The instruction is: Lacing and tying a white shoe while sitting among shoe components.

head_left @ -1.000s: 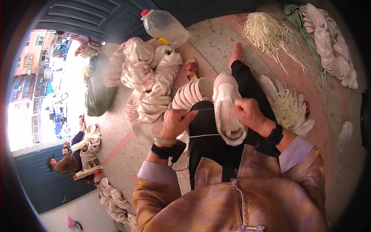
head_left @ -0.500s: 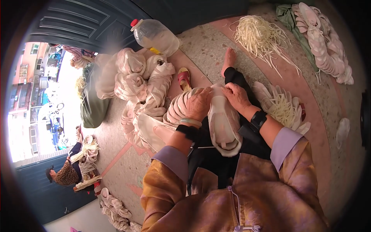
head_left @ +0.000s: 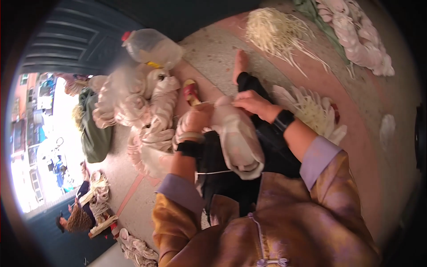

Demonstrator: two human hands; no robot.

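Observation:
A pale pinkish-white fabric shoe upper (head_left: 240, 147) lies along my lap, its rounded end away from me and its open end toward my body. My right hand (head_left: 257, 106) is closed at the far end of this shoe upper, fingertips pinching its edge. To the left, my left hand (head_left: 199, 119) is a closed fist apart from the upper; motion blur hides what it holds, if anything. Just beside and below that fist, a string of nested pale shoe uppers (head_left: 162, 102) runs into a large heap on the floor.
A clear plastic jug (head_left: 153, 49) stands at the far left, near a red slipper (head_left: 191, 92). Cream strips (head_left: 278, 33) lie piled ahead; more strips and uppers (head_left: 311, 111) are right of my leg. Another person (head_left: 80, 216) sits at the lower left.
My left hand has come off the shoe upper and moved left and slightly down, closing into a fist. My right hand still holds the far end. The whole view has shifted.

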